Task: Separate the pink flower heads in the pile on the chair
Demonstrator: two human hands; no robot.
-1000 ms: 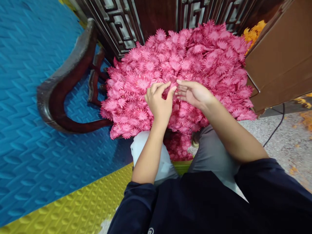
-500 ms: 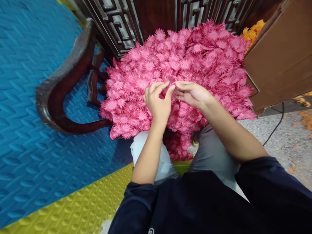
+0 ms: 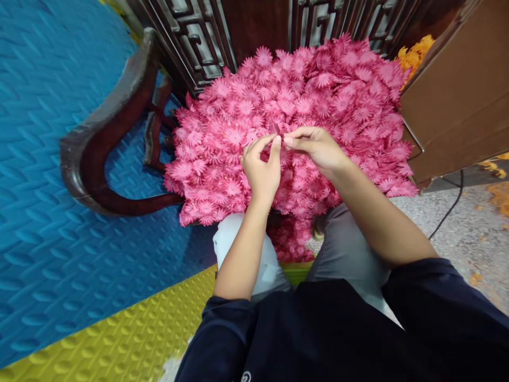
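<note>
A big heap of pink artificial flower pieces (image 3: 286, 90) with narrow, fringed petals lies in front of me. Above its near half, my left hand (image 3: 262, 164) is closed in a pinch, thumb against fingertips. Between the fingers of both hands is a thin dark pink flower piece (image 3: 278, 129), seen nearly edge-on. My right hand (image 3: 316, 148) meets it from the right, with thumb and index finger pressed together on its edge. The fingertips of the two hands are almost touching. Much of the held piece is hidden behind the fingers.
A curved dark wooden armrest (image 3: 95, 154) stands on the left over blue floor mats (image 3: 35, 212). Carved dark wood panels (image 3: 258, 32) back the heap. At the right is a brown cardboard box (image 3: 457, 90), with orange pieces (image 3: 415, 55) behind it and a black cable (image 3: 449, 212) nearby.
My right hand's fingers have closed from a looser, more spread pose into a pinch. The flower piece has turned and now stands up more edge-on. My left hand has shifted slightly right.
</note>
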